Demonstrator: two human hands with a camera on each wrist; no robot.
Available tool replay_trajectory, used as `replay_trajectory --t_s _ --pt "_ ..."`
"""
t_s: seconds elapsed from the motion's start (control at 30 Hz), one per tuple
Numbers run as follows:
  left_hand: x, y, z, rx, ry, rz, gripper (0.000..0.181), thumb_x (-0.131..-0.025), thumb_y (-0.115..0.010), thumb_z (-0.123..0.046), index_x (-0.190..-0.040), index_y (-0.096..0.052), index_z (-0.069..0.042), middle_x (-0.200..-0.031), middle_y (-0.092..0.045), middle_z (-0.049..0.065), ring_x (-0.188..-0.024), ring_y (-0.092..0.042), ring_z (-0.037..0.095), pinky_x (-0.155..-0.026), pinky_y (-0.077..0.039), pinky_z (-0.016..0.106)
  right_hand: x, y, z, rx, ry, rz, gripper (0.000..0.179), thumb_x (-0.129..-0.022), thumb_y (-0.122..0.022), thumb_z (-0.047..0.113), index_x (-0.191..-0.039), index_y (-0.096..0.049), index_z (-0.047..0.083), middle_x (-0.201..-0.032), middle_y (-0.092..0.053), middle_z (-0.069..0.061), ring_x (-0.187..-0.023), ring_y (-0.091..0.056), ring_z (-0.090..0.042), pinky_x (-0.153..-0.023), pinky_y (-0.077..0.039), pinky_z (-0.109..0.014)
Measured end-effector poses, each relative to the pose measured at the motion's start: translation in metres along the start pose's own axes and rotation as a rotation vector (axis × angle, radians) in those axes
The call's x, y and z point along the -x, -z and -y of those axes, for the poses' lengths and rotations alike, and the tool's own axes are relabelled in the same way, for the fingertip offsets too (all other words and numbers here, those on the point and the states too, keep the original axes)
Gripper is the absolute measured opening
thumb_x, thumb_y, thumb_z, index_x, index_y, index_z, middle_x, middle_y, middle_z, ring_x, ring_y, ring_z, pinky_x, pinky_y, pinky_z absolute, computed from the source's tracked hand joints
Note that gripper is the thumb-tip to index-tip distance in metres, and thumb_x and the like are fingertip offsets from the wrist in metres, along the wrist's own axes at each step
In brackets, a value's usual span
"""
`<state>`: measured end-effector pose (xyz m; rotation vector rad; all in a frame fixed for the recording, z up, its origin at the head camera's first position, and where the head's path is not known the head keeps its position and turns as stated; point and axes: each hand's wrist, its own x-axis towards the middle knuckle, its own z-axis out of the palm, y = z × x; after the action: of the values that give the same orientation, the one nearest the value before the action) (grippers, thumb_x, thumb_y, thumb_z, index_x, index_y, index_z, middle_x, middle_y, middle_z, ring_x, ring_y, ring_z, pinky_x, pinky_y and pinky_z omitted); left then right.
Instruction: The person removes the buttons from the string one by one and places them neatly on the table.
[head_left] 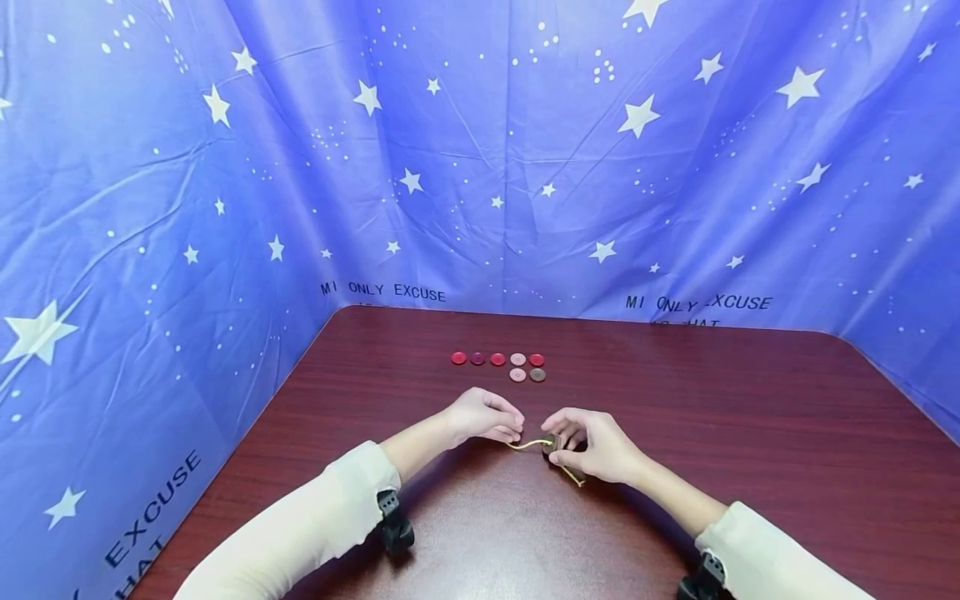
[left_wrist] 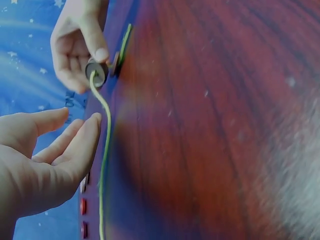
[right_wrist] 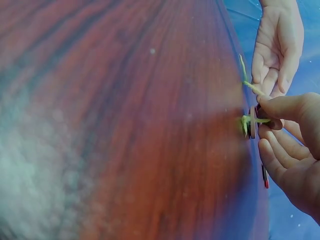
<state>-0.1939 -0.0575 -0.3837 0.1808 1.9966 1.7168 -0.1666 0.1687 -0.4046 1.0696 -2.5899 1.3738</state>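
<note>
Between thumb and fingers, my right hand (head_left: pixel 603 450) pinches a dark brown button (left_wrist: pixel 96 73) threaded on a yellow-green cord (left_wrist: pixel 107 130). Another button (right_wrist: pixel 252 122) sits farther along the cord, close to a knot (right_wrist: pixel 245 121) with a short tail. My left hand (head_left: pixel 483 415) is just left of the button, thumb apart from its loosely bent fingers. In the left wrist view the cord runs down past the fingertips of that left hand (left_wrist: pixel 47 160), and no grip on it shows. The right hand's palm is partly hidden in the head view.
Beyond the hands, loose buttons lie in two short rows on the dark red wooden table (head_left: pixel 750 433): red ones (head_left: pixel 497 359), a purple one (head_left: pixel 477 358), pink ones (head_left: pixel 517 376) and a brown one (head_left: pixel 537 375). A blue star-patterned curtain (head_left: pixel 465 125) surrounds the table.
</note>
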Motion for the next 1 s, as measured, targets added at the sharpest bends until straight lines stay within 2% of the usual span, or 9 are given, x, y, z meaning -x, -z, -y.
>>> replay_trajectory --t_s 0.27,0.4,0.87,1.0 --pt "0.006 -0.017 0.002 0.008 0.014 0.05 0.024 -0.087 -0.063 0.0 -0.106 -0.064 0.015 -0.077 -0.068 0.005 -0.071 -0.066 0.01 -0.081 -0.06 0.033 0.001 -0.001 -0.001 -0.017 0.018 -0.007 0.034 -0.072 -0.079 -0.001 -0.103 -0.064 -0.001 -0.085 -0.068 -0.01 -0.071 -0.061 -0.001 -0.062 -0.057 -0.023" --pt "0.008 -0.026 0.001 0.006 0.026 0.049 0.023 -0.086 -0.065 -0.001 -0.104 -0.065 0.014 -0.076 -0.067 0.004 -0.07 -0.065 0.009 -0.081 -0.06 0.032 0.0 -0.002 -0.001 -0.025 0.029 -0.01 0.034 -0.072 -0.079 -0.001 -0.103 -0.064 -0.001 -0.083 -0.069 -0.011 -0.072 -0.062 -0.002 -0.063 -0.057 -0.023" --pt "0.005 -0.045 -0.003 -0.006 0.083 -0.078 0.021 -0.081 -0.074 -0.007 -0.091 -0.07 0.011 -0.071 -0.07 0.007 -0.061 -0.063 0.007 -0.07 -0.061 0.029 0.0 -0.001 -0.002 -0.011 0.047 -0.021 0.036 -0.072 -0.079 -0.001 -0.105 -0.063 -0.001 -0.085 -0.069 -0.009 -0.073 -0.064 -0.012 -0.064 -0.057 -0.023" --pt "0.004 -0.047 -0.002 -0.022 0.089 -0.097 0.019 -0.079 -0.076 -0.007 -0.088 -0.071 0.009 -0.068 -0.069 0.005 -0.058 -0.062 0.007 -0.067 -0.061 0.028 0.0 -0.001 -0.001 -0.016 0.048 -0.02 0.036 -0.072 -0.079 -0.001 -0.105 -0.063 -0.001 -0.084 -0.069 -0.009 -0.073 -0.064 -0.008 -0.063 -0.057 -0.023"
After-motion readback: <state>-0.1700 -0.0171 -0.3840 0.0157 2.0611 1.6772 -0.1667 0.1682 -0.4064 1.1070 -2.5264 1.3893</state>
